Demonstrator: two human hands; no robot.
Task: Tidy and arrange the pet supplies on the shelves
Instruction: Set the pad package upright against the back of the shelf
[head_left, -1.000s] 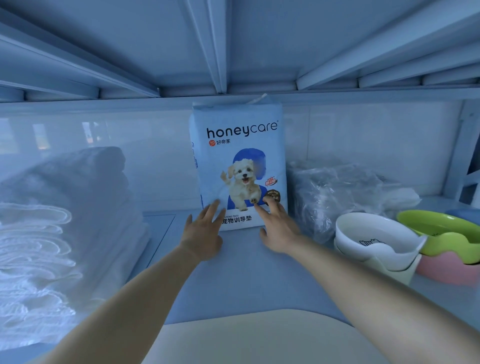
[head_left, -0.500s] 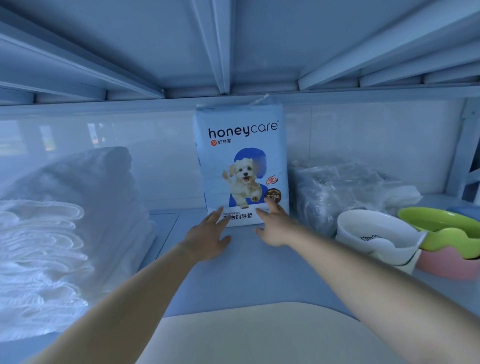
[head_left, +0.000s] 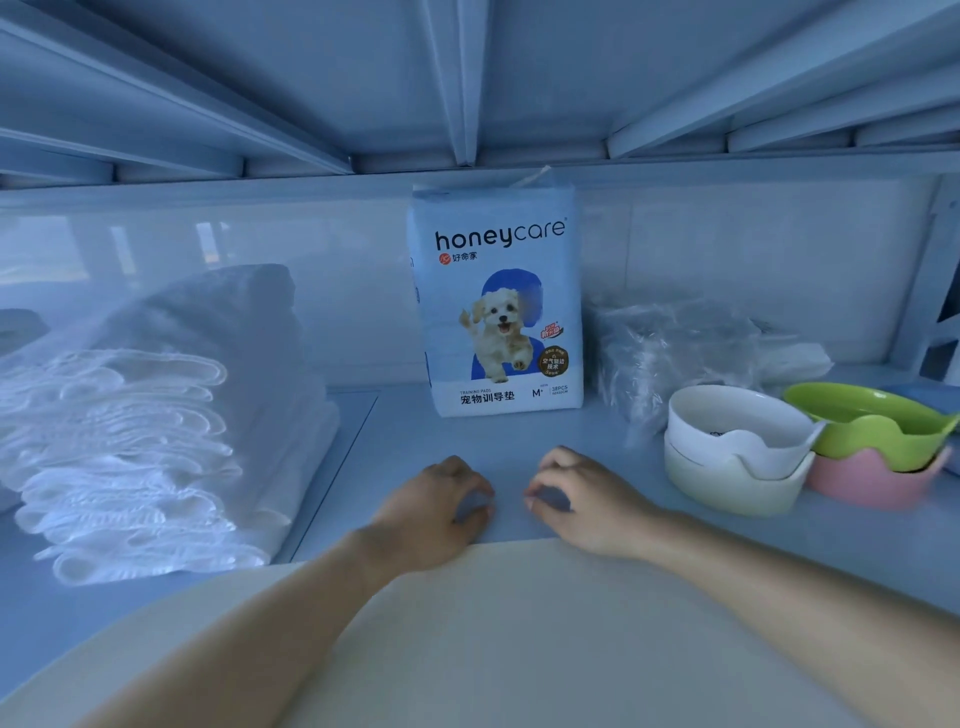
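Observation:
A light blue pack of training pads (head_left: 498, 306) with a puppy printed on it stands upright at the back of the shelf (head_left: 519, 447), against the rear wall. My left hand (head_left: 436, 509) and my right hand (head_left: 582, 499) hover over the shelf a hand's length in front of the pack, apart from it. Both hands have curled fingers and hold nothing.
A stack of folded white pads (head_left: 140, 447) fills the left side. A clear plastic bundle (head_left: 675, 353) lies right of the pack. In front of it stand stacked white bowls (head_left: 737, 447), with a green bowl (head_left: 878, 421) on a pink one (head_left: 878, 478) beside them. The shelf above is low overhead.
Both hands have let go of the pack's lower edge and drawn back toward me, fingers curling in. The pack stays upright at the back.

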